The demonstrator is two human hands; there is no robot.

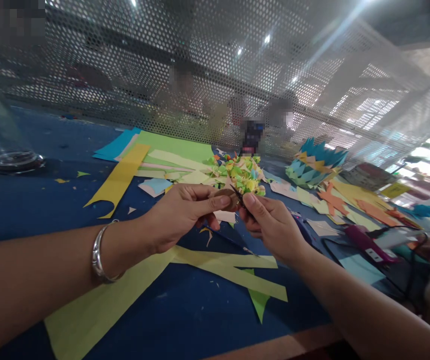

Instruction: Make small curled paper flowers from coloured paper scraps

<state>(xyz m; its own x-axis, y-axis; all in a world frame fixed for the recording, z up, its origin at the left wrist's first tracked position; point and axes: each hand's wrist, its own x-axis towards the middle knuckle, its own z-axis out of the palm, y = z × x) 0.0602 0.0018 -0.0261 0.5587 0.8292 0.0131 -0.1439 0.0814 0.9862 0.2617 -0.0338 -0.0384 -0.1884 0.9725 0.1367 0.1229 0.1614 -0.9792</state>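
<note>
My left hand (195, 205), with a silver bangle at the wrist, pinches a round brown disc (232, 199) between thumb and fingers. Close against it, my right hand (262, 215) grips a small dark scissors-like tool (239, 195). Its pointed end meets the disc's edge, while my fingers hide the rest. Both hands are held above the blue table (199, 320). Just behind them is a heap of green, yellow and peach paper scraps (243, 172). Below my hands lies a pale yellow-green paper sheet (113, 302) with long strips (233, 275).
A clear glass vessel (12, 160) stands at left. Coloured paper sheets (177, 142) and a cut yellow strip (122, 175) lie behind. At right are a spiky paper construction (314, 162), orange cutouts (331, 197), and a purple power strip (370, 242) with cables. A perforated screen (143, 65) rises behind.
</note>
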